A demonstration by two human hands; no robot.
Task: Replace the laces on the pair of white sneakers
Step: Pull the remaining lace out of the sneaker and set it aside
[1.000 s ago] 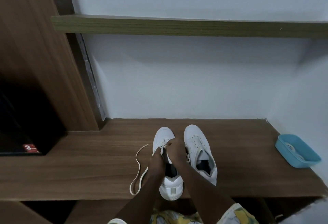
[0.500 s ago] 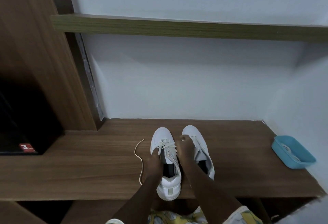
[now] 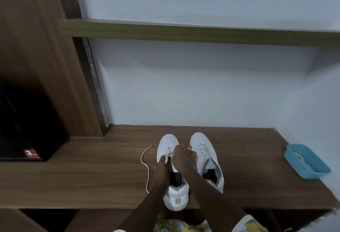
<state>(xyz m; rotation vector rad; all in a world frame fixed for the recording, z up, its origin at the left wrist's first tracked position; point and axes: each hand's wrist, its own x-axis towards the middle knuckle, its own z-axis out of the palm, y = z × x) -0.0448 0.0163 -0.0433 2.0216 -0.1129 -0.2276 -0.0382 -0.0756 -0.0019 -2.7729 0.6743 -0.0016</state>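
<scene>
We see two white sneakers side by side near the middle of the surface's front edge, toes toward the back wall. The left sneaker has its heel sticking out over the front edge. The right sneaker lies just beside it, its eyelets showing bare and its tongue loose.

The left hand is curled on the left side of the left sneaker's opening and grips it there. We cannot tell whether it also holds any lace.

The right hand sits over the left sneaker's eyelet rows, fingers curled, pinching the lace at the knuckles' far side. Crossed lace shows in the front eyelets. The loose end trails left of the shoe in a long curve on the surface.

A blue tray stands at the right edge, well apart, with something pale inside, too small to tell. A shelf runs along the wall above.
</scene>
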